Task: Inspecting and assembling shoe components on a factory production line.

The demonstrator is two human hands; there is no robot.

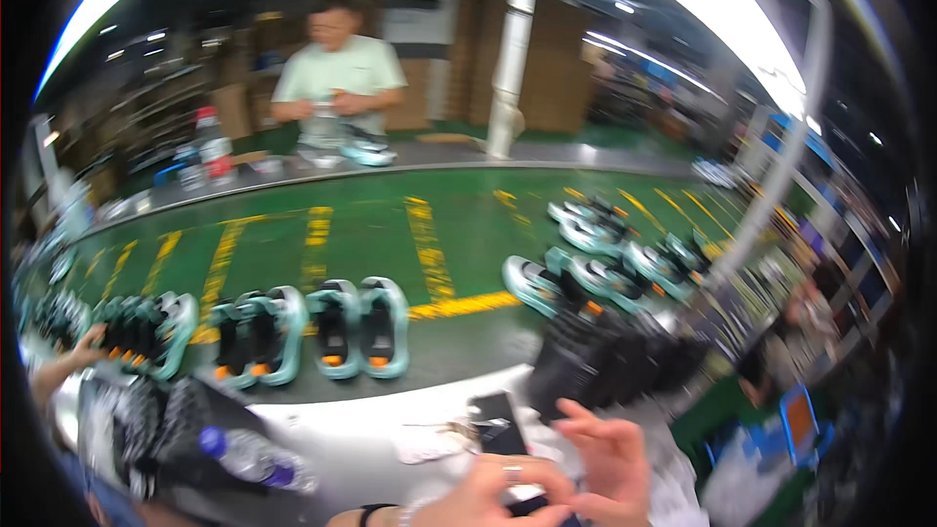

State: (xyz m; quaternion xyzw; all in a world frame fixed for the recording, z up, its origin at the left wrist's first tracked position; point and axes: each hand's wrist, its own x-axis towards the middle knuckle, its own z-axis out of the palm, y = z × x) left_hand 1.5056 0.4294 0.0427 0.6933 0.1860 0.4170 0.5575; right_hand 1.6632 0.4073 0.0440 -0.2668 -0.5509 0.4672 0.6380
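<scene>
Both hands at worktop's near edge: left hand (488, 498) curled on a small dark item (527, 506), right hand (610, 459) open-fingered beside it. Fiddling step, I reckon; next needs firmer grip.

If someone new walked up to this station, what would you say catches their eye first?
Most likely the row of teal shoes with orange-dotted insides, lined up sole to sole on the green conveyor belt with its yellow markings. Next, the two hands at the lower edge, left hand and right hand, close together over something small and dark. Across the belt stands a person in a pale green shirt.
</scene>
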